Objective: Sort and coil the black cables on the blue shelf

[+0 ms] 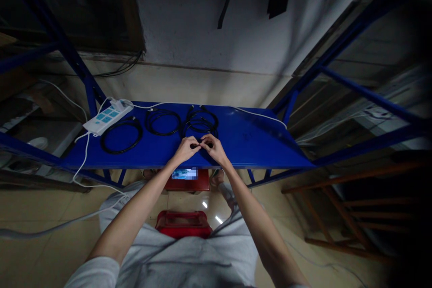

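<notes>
Over the front edge of the blue shelf [249, 144], my left hand [187, 148] and my right hand [214, 147] meet with fingertips pinched together. They hold a thin black cable [209, 158], part of which shows below and between them; the exact spot they grip is hidden by the fingers. Just beyond my hands lie overlapping loops of a coiled black cable [217, 121]. To their left rests another black cable coil [164, 134], with a light connector end at its top. A further black cable coil [121, 151] lies at the far left.
A white power strip [108, 118] with blue sockets sits at the shelf's left end. Its white cord [84, 162] hangs over the front edge. Blue uprights [293, 99] frame the shelf. Below are a phone-like screen [184, 174] on a red stool and a wooden chair [337, 216] at right.
</notes>
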A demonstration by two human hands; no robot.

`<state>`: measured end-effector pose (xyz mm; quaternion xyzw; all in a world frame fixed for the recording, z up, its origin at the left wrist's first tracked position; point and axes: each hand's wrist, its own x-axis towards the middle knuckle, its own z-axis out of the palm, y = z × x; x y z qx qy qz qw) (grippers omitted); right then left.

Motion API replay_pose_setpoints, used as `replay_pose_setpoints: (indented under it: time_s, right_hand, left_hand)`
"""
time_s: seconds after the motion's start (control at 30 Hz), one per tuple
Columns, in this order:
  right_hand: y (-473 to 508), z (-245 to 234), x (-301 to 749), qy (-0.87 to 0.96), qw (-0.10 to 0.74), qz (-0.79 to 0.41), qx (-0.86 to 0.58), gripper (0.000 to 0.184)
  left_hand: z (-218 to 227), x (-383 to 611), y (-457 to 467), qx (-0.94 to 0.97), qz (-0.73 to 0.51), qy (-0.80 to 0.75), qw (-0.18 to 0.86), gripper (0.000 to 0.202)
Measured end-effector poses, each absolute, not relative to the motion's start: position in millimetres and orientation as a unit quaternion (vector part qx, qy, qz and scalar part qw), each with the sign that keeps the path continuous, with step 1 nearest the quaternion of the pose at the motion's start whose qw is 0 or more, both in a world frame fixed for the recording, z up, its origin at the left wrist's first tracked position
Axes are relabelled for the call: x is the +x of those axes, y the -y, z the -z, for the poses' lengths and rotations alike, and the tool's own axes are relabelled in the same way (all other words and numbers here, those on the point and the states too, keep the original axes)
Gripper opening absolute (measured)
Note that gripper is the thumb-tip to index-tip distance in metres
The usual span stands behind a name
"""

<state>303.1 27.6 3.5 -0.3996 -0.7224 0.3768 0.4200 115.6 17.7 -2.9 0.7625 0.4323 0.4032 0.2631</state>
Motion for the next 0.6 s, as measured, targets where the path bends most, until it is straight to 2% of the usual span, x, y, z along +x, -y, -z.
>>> replay_pose_setpoints:
  time_s: [0.1, 0.27, 0.43, 0.6]
  right_hand:
    - [-31.0, -2.8, 305.0, 0.714, 0.424, -0.398, -0.389, 0.026]
    - [-29.7, -5.7, 305.7, 0.737, 0.387, -0.397, -0.387, 0.026]
    - [-29.6, -2.9, 303.7, 0.761, 0.38, -0.343, -0.398, 0.034]
    - [-32.9, 3.1, 304.0, 0.765, 0.379, -0.323, -0.41, 0.032]
  left_hand:
    - [0.2, 115.9, -16.0, 0.756, -0.414, -0.43, 0.269, 0.014]
    - [-1.3, 116.2, -15.4, 0.756, -0.413, -0.434, 0.264, 0.012]
    - [-0.2, 116.1, -17.9, 0.75, -0.41, -0.439, 0.278, 0.013]
    - [2.5, 116.3, -20.7, 0.747, -0.41, -0.45, 0.267, 0.011]
